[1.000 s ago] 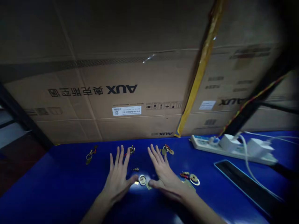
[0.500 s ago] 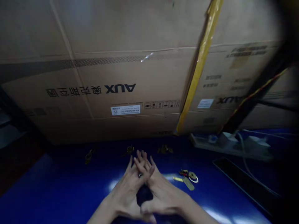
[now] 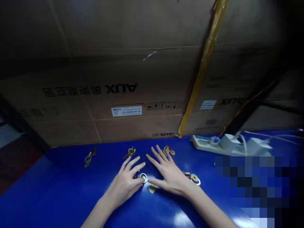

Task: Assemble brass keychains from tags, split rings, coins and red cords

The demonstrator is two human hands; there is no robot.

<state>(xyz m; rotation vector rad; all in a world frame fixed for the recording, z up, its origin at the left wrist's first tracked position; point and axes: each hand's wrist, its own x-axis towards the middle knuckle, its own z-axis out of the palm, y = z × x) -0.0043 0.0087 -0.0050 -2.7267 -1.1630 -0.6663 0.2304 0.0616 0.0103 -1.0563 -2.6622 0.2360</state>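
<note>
My left hand [image 3: 127, 182] and my right hand [image 3: 169, 172] lie flat on the blue table [image 3: 59, 190], fingers stretched and apart. Between their thumbs sits a small brass keyring piece with a silver ring [image 3: 143, 177] and a brass tag [image 3: 152, 189]; the left thumb tip touches the ring. More brass keyring charms lie around: one at the left [image 3: 88, 157], one beyond my left fingers [image 3: 130, 152], one beyond my right fingers [image 3: 169, 150], and one by my right wrist [image 3: 194, 178].
Large brown cardboard boxes [image 3: 123, 91] with a yellow tape strip [image 3: 201, 72] wall off the table's far edge. A white power strip [image 3: 220, 144] with plugged-in adapters and cables lies at the right. A blurred patch covers the lower right.
Half a second ago both hands were pressed together with fingers overlapping above the table. They have now parted and spread flat on either side of the keyring piece.
</note>
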